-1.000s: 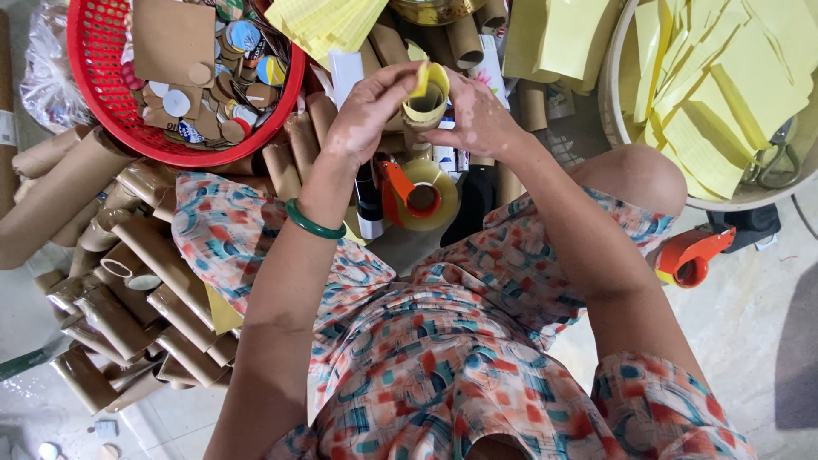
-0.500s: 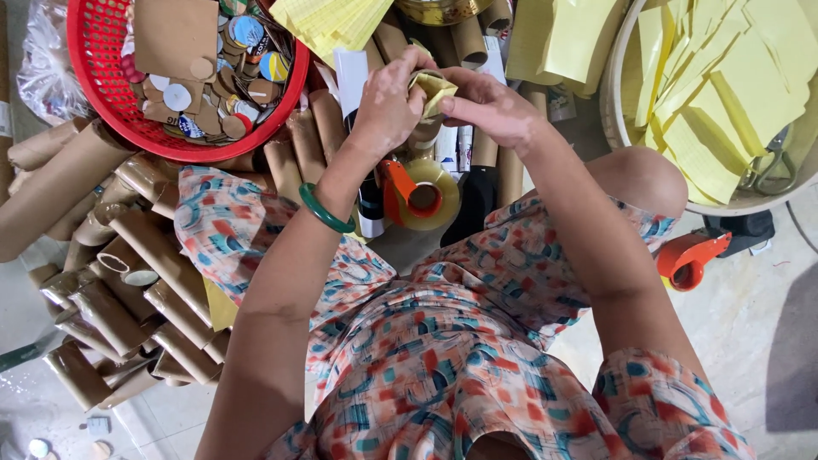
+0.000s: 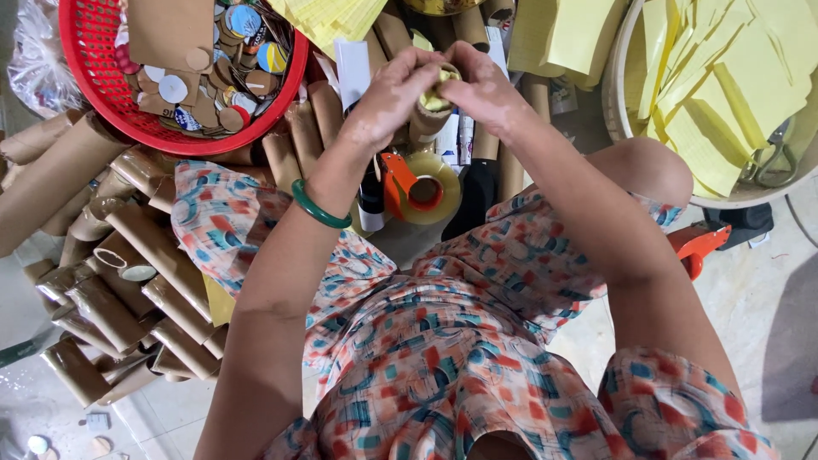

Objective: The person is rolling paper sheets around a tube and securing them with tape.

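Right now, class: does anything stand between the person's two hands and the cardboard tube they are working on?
Nothing visible does. The left hand and right hand both already touch the cardboard tube, pressing yellow paper at its top.

The yellow piece (image 3: 436, 95) is mostly hidden by both hands. The red basket (image 3: 94, 94) is cut off at the top edge.

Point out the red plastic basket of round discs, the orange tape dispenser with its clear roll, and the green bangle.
Red plastic basket (image 3: 85, 81): head view, on its left mesh wall.
Orange tape dispenser (image 3: 394, 183): head view, on the orange frame.
Green bangle (image 3: 317, 209): head view, on the band across the left wrist.
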